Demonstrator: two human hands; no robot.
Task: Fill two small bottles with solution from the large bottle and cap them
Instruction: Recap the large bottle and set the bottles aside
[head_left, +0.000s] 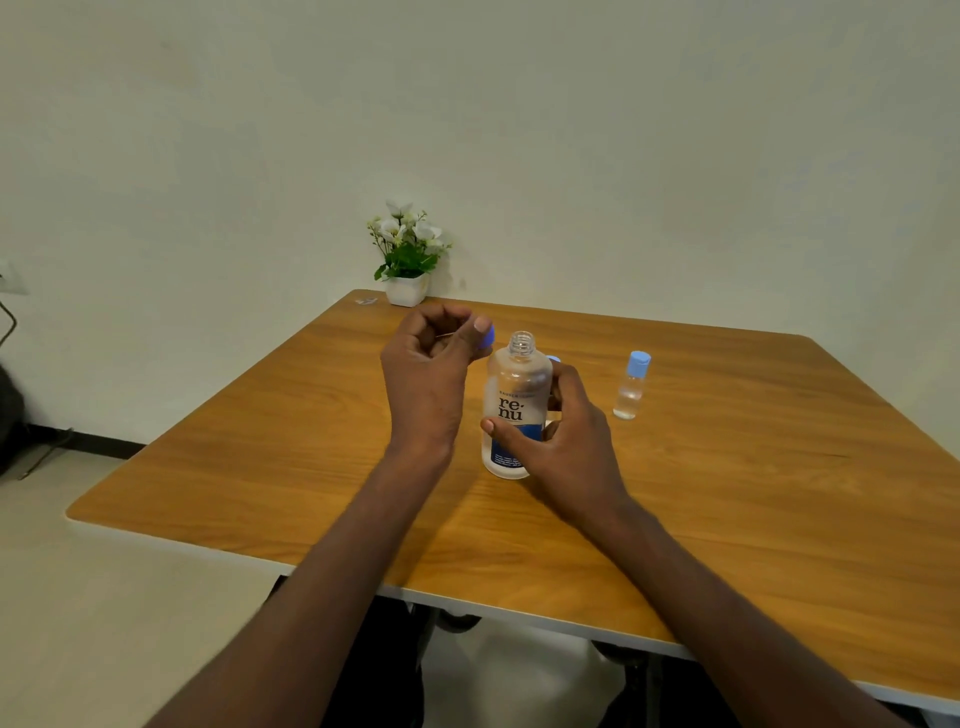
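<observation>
The large clear bottle (516, 402) with a blue and white label stands upright on the wooden table (727, 467), its threaded neck uncovered. My right hand (563, 431) grips its lower body from the right. My left hand (431, 369) hovers just left of the neck, fingers curled round a blue cap (487, 338). A small clear bottle (631, 387) with a light blue cap on stands to the right, holding some liquid. Behind the large bottle, a second light blue cap (554, 359) peeks out above my right hand; what is under it is hidden.
A white pot with white flowers (408, 260) stands at the table's far edge against the wall. A small clear item (367, 300) lies at the far left corner. A dark bag (10, 415) sits on the floor at the left.
</observation>
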